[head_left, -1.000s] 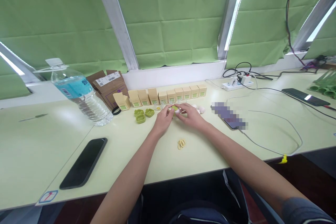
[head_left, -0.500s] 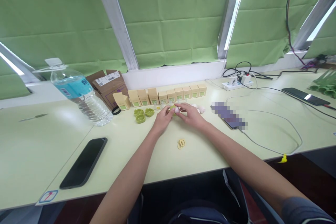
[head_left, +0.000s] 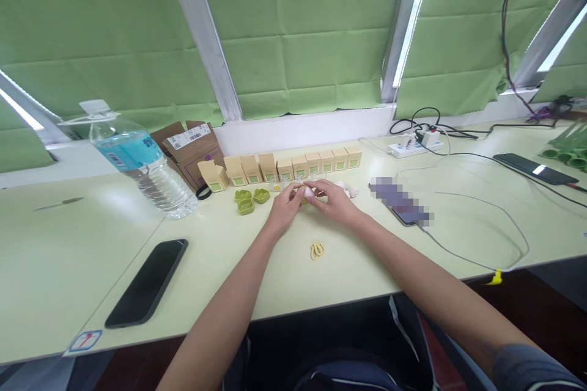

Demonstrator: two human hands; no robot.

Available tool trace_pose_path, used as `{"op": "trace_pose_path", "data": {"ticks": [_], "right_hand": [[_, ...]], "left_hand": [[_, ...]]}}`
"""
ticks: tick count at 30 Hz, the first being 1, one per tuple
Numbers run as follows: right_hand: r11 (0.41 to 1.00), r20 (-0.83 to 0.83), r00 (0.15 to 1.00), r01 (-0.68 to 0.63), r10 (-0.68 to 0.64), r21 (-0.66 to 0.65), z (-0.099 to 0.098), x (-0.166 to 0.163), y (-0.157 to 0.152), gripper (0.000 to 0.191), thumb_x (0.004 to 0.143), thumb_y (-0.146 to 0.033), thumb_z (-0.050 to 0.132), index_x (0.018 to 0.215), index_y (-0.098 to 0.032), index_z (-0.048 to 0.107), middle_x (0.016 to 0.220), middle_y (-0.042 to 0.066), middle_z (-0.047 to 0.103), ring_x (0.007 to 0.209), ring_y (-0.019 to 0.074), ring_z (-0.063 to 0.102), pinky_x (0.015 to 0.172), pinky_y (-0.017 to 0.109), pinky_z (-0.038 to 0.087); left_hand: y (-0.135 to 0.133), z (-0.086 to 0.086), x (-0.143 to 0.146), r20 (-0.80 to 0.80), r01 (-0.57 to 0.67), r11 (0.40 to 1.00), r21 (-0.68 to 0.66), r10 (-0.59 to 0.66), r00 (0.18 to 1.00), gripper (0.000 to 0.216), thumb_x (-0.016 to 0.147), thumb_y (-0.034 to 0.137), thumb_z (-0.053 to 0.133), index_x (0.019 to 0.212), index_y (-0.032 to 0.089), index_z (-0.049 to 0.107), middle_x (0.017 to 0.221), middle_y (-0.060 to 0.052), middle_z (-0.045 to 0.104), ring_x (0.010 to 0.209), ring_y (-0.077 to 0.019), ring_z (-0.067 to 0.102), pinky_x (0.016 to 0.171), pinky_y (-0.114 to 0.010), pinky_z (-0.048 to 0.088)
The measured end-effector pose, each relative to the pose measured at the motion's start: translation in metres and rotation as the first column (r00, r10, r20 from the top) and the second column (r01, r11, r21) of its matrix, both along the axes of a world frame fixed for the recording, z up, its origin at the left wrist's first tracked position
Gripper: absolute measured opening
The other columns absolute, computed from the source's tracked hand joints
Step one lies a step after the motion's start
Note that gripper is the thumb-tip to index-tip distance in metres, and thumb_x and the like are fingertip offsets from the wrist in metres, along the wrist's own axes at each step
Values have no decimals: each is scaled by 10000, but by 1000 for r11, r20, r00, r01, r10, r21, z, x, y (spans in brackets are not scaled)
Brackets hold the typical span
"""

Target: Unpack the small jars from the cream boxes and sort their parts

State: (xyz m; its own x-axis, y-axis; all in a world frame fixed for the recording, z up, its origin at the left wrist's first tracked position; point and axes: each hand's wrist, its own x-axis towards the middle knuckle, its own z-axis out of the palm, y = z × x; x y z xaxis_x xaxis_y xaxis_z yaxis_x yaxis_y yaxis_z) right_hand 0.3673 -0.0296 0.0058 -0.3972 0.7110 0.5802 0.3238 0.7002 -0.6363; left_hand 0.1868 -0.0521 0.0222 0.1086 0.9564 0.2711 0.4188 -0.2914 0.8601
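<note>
My left hand and my right hand meet at the middle of the pale table. Their fingertips pinch together round a small green piece with a white bit between them. Just behind the hands runs a row of small tan boxes with green labels. Three green heart-shaped pieces lie left of my left hand. A few small white pieces lie right of my right hand. A small yellow rubber band rests on the table near my forearms.
A tilted water bottle and a brown cardboard box stand at the left. A black phone lies near the front edge. Another phone with a cable sits right, beyond it a power strip and a third phone.
Both hands stay almost in place; the fingers have shifted slightly round the small green piece.
</note>
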Motion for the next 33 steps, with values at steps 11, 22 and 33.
{"op": "trace_pose_path", "data": {"ticks": [11, 22, 33], "right_hand": [[995, 76, 996, 53, -46, -89, 6, 0, -1, 419, 886, -404, 697, 1280, -263, 675, 1131, 98, 681, 951, 204, 669, 890, 383, 575], [990, 172, 981, 107, -90, -88, 7, 3, 0, 362, 876, -464, 697, 1167, -257, 754, 877, 60, 666, 821, 193, 642, 784, 333, 522], [994, 110, 992, 71, -61, -83, 2, 3, 1, 367, 871, -475, 697, 1146, -239, 752, 919, 69, 675, 828, 189, 635, 800, 338, 533]], "left_hand": [[-5, 2, 2, -76, -14, 1000, -4, 14, 997, 365, 942, 500, 486, 1110, 215, 639, 924, -26, 739, 838, -188, 667, 774, -296, 480], [-8, 2, 1, -190, -8, 1000, -6, 7, 982, 344, 951, 497, 465, 1101, 242, 642, 805, 6, 703, 769, -180, 612, 716, -292, 416], [-7, 3, 1, -208, 10, 1000, 12, -7, 978, 380, 954, 512, 457, 1118, 229, 650, 814, -7, 705, 767, -184, 612, 715, -292, 424]]}}
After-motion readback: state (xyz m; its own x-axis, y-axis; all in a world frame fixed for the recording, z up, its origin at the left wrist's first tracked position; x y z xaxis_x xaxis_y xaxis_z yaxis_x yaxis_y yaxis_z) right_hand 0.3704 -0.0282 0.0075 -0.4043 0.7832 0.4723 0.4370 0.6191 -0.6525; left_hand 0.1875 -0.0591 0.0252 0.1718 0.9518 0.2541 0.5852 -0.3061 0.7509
